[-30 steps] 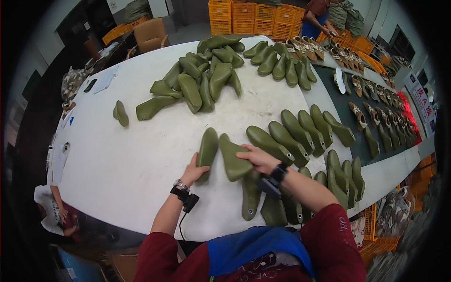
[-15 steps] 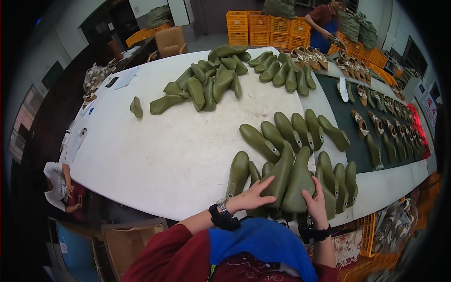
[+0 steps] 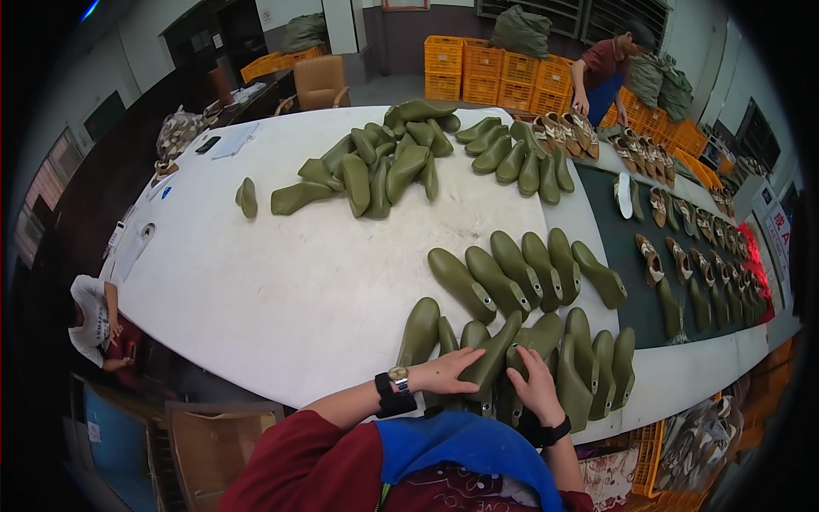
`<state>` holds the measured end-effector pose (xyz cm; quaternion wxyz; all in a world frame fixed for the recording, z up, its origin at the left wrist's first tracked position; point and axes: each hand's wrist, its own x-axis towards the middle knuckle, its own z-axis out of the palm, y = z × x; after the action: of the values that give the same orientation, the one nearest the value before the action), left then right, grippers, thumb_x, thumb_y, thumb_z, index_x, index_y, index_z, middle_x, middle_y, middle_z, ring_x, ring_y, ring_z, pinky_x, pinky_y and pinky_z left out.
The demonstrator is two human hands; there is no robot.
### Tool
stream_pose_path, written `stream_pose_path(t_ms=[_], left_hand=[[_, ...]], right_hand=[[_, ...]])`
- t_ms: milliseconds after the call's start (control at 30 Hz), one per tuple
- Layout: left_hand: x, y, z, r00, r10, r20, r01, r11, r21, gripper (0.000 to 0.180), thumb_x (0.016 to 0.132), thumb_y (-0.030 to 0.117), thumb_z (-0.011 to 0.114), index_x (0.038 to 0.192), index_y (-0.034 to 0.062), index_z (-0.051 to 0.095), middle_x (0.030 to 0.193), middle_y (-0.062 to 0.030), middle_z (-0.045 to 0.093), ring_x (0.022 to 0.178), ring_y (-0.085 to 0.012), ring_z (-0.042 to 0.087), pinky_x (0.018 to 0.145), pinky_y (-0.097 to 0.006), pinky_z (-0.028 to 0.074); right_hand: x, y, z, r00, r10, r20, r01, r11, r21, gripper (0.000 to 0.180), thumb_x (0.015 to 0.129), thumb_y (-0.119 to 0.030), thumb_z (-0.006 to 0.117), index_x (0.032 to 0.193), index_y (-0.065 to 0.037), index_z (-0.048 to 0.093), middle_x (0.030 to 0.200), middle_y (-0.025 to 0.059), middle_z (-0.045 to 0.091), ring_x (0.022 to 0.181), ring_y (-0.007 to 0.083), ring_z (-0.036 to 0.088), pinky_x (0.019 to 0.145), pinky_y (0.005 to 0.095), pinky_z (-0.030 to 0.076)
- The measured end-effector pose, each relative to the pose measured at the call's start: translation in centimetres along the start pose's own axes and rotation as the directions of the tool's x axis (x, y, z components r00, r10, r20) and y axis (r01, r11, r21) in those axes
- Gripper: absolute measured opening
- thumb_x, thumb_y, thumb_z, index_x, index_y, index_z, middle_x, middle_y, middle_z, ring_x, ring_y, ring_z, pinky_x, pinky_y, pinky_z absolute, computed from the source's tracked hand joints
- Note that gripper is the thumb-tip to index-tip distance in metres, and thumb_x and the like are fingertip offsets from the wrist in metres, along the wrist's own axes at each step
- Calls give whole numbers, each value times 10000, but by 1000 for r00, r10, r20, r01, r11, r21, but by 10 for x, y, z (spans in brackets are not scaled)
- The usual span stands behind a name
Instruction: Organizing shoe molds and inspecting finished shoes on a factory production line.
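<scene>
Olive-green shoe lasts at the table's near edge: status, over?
Left hand and right hand both flat on one olive-green plastic shoe last. Neighbouring lasts packed tight alongside.

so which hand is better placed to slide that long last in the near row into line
Right, probably. The right hand lies on the near row beside the long last, while the left hand already rests on its heel end, steadying it. Whether either hand actually grips anything cannot be told.
</scene>
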<state>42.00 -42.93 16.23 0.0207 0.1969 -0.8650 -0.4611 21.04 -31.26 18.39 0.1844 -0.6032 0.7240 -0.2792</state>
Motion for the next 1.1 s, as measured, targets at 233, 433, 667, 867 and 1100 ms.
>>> stream_pose_path(t_ms=[233, 433, 667, 867, 1100], left_hand=[[-22, -70, -98, 969, -149, -199, 138, 988, -66, 654, 841, 356, 621, 1358, 45, 369, 1318, -201, 452, 1233, -292, 431, 1018, -350, 349], [9, -191, -218, 787, -469, -401, 530, 847, 49, 641, 804, 312, 657, 1322, 24, 414, 1188, -203, 556, 1050, -285, 563, 891, -356, 453], [116, -296, -309, 494, -805, -328, 394, 544, -741, 500, 759, 201, 608, 1206, -6, 525, 1112, -181, 596, 1001, -287, 579, 828, -337, 454], [197, -295, -295, -5, -898, -440, -263, 425, -866, 652, 697, 170, 681, 1250, -61, 423, 1341, -207, 418, 1195, -321, 436, 988, -359, 342], [222, -325, -283, 102, -689, -718, 114, 725, -679, 487, 682, 271, 709, 1048, -29, 593, 1022, -212, 631, 980, -336, 593, 857, -380, 449]], right_hand=[[-4, 17, -37, 973, 195, -121, -164, 959, 229, 316, 801, -129, 636, 1091, -11, 596, 956, 192, 643, 898, 305, 627, 784, 358, 487], [-30, 52, -45, 943, 106, -316, -158, 977, -144, 286, 777, -77, 633, 1043, 18, 589, 986, 203, 619, 915, 358, 592, 817, 401, 464], [-27, 50, -42, 949, 269, -164, -279, 959, -40, 258, 758, -61, 633, 999, 28, 604, 956, 209, 628, 912, 369, 599, 817, 391, 464], [4, 15, -61, 938, 319, -137, -313, 948, 66, 237, 857, -62, 595, 1072, 37, 593, 1017, 187, 635, 952, 275, 611, 843, 327, 468], [24, -2, -58, 928, 367, -67, -361, 928, 88, 214, 851, -51, 610, 1044, 40, 606, 977, 176, 646, 895, 224, 624, 815, 303, 477]])
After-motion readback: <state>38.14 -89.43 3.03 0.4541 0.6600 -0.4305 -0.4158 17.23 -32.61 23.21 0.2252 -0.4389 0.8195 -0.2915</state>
